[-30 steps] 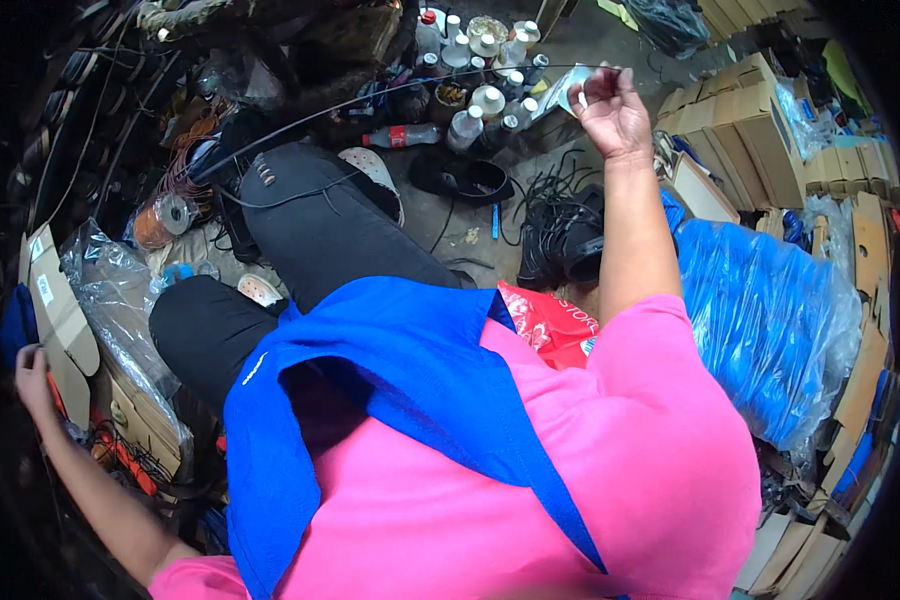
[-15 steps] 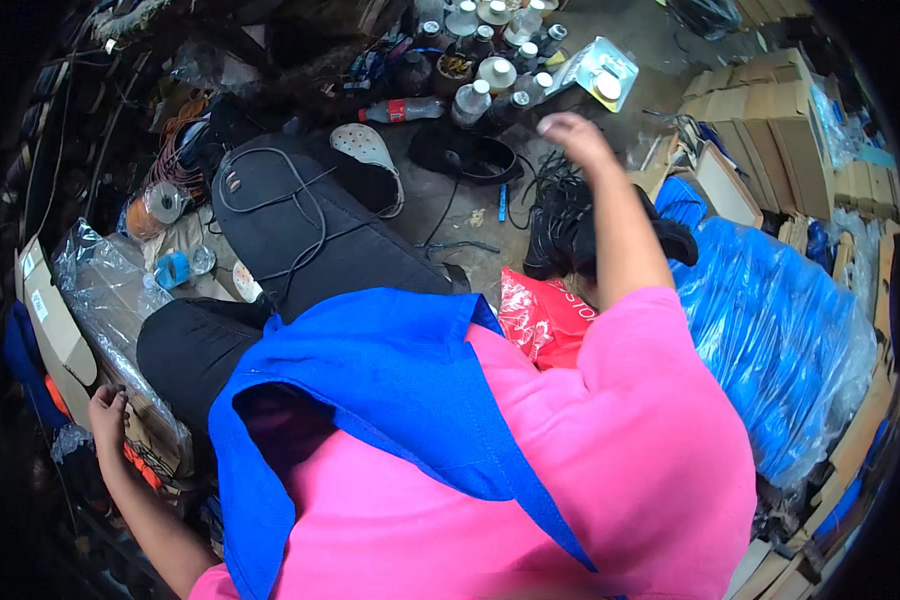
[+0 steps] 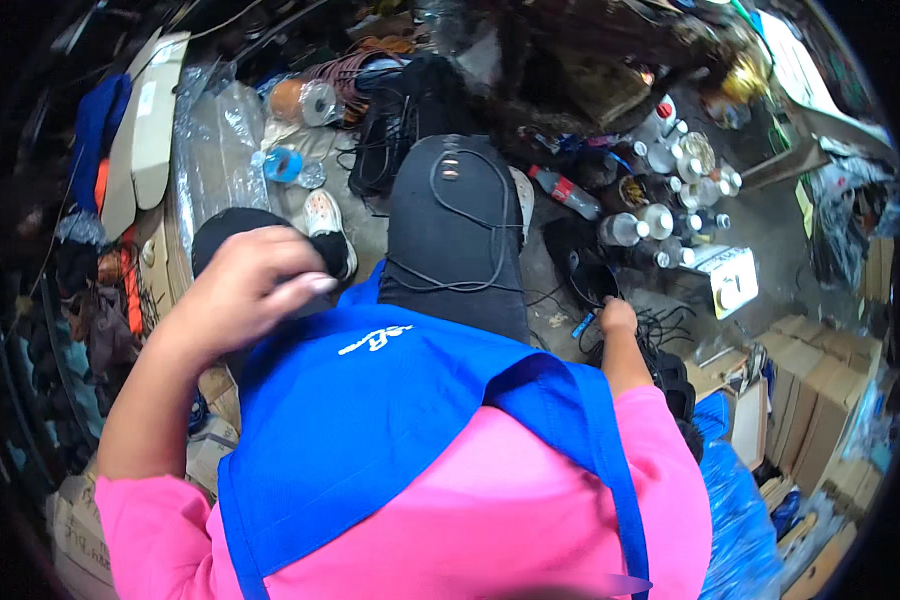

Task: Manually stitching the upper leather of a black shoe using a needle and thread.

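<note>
Right hand [image 3: 617,316] is reaching into limp black cables [image 3: 660,335] beside the knee; its grip is hidden. Left hand [image 3: 245,285] is hovering loosely curled, holding nothing. Light, tangly; best pinched at one strand.

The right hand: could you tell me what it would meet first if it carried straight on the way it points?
Probably the black cables on the floor beside the right hand; depth is unclear, so it may already touch them.

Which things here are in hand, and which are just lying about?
In hand:
- right hand, down at the black cables
- blue clip beside it
- left hand, raised over the knee, holding nothing visible

Lying about:
- bottles
- tape rolls
- cardboard boxes
- blue plastic bag
</note>
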### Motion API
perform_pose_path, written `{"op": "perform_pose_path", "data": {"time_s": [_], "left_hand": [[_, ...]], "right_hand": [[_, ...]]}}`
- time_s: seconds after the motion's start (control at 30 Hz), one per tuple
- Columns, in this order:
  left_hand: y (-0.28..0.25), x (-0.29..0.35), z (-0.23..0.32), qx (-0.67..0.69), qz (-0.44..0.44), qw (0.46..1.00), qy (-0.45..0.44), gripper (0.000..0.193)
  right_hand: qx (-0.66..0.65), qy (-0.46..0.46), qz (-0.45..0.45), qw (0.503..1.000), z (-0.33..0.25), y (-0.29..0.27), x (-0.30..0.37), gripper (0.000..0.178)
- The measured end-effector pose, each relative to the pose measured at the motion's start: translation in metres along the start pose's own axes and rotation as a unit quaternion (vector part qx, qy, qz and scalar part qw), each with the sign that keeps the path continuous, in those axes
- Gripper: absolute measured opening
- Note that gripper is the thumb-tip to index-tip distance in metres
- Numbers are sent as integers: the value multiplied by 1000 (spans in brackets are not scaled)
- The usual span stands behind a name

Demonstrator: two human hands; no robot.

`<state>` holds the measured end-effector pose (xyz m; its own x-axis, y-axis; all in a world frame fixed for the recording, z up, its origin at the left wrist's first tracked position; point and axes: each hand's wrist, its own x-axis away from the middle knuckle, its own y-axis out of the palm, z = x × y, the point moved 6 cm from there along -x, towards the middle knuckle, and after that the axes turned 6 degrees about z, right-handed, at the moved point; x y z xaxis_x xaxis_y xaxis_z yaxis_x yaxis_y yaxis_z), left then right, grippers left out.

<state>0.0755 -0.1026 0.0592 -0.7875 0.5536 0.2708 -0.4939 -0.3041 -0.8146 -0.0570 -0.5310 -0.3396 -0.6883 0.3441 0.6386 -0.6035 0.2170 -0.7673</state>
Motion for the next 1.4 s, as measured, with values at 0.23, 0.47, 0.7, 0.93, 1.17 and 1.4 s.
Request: {"op": "perform_pose_path", "data": {"time_s": [0.23, 0.47, 0.7, 0.93, 1.17, 1.4], "left_hand": [[-29, -27, -22, -42, 90, 995, 31, 14], [-73, -46, -2, 125, 197, 960, 156, 17], [-71, -45, 127, 77, 193, 894, 396, 44], [-71, -36, 111, 100, 185, 903, 374, 41], [-60, -41, -16, 686, 67, 693, 208, 30], [2, -35, -55, 859, -13, 511, -33, 46]], "right_hand": [[-78, -126, 127, 981, -44, -93, 58, 34], [-95, -113, 97, 984, -58, -262, 170, 29], [-199, -258, 209, 922, -120, -405, 304, 15], [-221, -384, 231, 866, -221, -443, 347, 28], [-505, -371, 290, 723, -140, -496, 310, 40], [-650, -289, 426, 560, 73, -537, 347, 39]]}}
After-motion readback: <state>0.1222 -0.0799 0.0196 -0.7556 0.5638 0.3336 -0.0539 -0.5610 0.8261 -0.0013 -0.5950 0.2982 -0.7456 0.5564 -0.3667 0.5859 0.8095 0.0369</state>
